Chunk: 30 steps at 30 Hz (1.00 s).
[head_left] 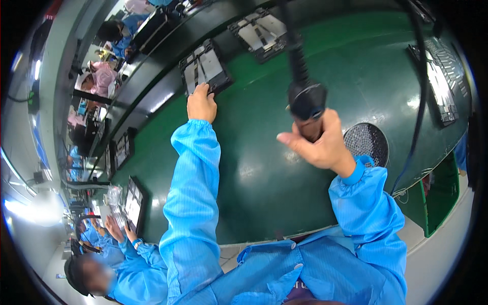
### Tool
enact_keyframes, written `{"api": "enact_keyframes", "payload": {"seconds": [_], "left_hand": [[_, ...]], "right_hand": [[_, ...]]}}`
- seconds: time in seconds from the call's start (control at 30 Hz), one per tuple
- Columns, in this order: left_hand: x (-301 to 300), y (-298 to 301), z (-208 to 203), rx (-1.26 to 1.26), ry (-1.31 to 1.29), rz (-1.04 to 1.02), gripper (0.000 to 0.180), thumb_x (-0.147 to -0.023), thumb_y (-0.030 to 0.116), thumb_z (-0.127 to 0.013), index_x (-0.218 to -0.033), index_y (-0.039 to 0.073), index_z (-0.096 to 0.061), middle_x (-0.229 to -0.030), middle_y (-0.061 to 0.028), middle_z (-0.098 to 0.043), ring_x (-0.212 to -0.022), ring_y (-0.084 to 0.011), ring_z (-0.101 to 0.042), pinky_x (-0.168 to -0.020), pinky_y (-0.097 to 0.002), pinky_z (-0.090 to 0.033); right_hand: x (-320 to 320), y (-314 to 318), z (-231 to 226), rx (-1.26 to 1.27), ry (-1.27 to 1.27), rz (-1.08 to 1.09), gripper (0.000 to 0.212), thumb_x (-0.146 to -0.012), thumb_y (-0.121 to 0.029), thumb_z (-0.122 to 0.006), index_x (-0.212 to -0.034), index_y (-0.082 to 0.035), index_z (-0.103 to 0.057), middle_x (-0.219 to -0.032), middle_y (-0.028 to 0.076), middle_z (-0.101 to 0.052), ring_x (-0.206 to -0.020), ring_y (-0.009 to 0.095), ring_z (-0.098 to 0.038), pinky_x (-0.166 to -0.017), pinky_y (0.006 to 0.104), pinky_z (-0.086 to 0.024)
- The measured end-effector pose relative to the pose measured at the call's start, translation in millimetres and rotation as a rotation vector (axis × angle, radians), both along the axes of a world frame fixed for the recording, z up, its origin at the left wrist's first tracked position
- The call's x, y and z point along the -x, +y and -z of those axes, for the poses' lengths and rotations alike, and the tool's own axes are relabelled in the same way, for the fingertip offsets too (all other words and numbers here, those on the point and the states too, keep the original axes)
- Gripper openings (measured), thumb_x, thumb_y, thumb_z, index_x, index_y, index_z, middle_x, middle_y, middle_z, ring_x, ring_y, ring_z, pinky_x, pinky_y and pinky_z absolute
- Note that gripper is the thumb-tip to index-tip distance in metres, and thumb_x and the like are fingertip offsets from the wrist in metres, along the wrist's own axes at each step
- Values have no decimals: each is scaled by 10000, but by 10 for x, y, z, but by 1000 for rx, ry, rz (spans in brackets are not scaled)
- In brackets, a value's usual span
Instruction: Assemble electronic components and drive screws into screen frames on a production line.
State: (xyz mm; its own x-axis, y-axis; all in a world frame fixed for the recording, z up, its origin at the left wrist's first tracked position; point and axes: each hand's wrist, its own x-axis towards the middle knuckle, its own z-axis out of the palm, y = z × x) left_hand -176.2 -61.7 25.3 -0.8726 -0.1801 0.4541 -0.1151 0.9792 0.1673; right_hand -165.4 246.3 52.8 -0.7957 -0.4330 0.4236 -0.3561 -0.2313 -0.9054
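My left hand [202, 105] reaches to the far side of the green bench. Its fingers close on the near edge of a black frame [204, 67] that holds a flat, silvery-grey panel with dark strips. In front of me, my right hand [328, 145] is wrapped round a black, cylindrical corded hand tool [306, 101], which looks like an electric screwdriver. Its thick cord rises from the top, and my right thumb sticks out to the left. The tool's tip is hidden. Just right of that hand lies a round dish [367, 145] with a perforated, grid-like surface.
A second black frame with a panel [262, 34] lies at the back, another [440, 84] at the far right. A dark cable [420, 96] hangs across the right side. A green bin [441, 190] stands below the bench edge. A co-worker [134, 269] sits at left.
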Motion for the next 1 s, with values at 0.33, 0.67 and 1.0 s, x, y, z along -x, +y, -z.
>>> {"api": "enact_keyframes", "payload": {"seconds": [0.33,0.67,1.0], "left_hand": [[1141,561,2,39,-143,354,635,-633,434,-736,-1057,-13,-579,-1183,-199,-533,-1088,-356,-508,-929,-408,-406],[1338,586,-441,478,-491,179,851,-535,276,-725,-1284,34,-401,-1354,-112,-405,-1223,-255,-423,-1001,-580,-269],[685,694,-196,211,-99,224,296,-602,136,-591,-866,2,-602,-950,-159,-623,-898,-333,-592,-813,-417,-455]], "right_hand": [[-23,-90,136,136,20,-169,436,-686,-108,-719,-1012,22,-460,-689,151,-636,-590,279,-645,-514,319,-488],[27,82,1,98,149,38,426,-660,-84,-704,-1008,12,-478,-702,161,-630,-624,279,-655,-559,331,-523],[-15,44,-10,2,63,164,389,-672,-83,-742,-956,-4,-489,-678,128,-624,-594,248,-645,-536,296,-498]]}}
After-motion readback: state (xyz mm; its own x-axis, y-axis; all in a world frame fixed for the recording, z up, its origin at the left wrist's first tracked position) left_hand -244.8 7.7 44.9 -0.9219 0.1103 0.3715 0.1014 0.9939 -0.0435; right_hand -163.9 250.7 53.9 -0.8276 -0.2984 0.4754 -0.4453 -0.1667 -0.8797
